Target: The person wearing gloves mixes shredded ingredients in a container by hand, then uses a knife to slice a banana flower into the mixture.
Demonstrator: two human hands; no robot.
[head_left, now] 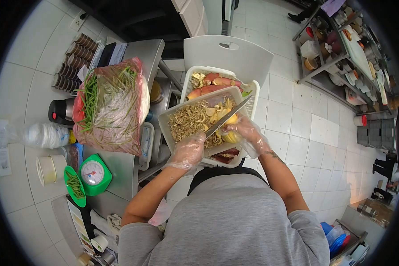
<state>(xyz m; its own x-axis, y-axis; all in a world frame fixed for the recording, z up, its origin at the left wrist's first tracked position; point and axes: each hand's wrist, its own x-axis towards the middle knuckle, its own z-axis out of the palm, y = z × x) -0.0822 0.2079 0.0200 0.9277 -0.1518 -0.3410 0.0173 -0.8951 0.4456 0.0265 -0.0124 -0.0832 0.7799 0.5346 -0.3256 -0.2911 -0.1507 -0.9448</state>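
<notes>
My left hand (188,151), in a clear plastic glove, is closed around the handle end of a long knife (229,115). The blade slants up to the right over a pale rectangular tub (165,128). My right hand (248,133), gloved too, closes on a yellow piece (229,129) beside the blade; its exact kind I cannot make out. Thin brownish shreds (188,119) fill the tub's left side, with more yellow pieces (219,113) on its right. Below the tub, a white basket (253,104) holds long reddish-pink pieces (208,91), perhaps banana blossom.
At left, a steel table (150,51) bears a pink plastic bag (113,115) of green beans and a green scale (94,174) with a green dish (75,186). A white chair back (228,55) stands beyond the basket. Loaded shelves (337,57) stand at right on the tiled floor.
</notes>
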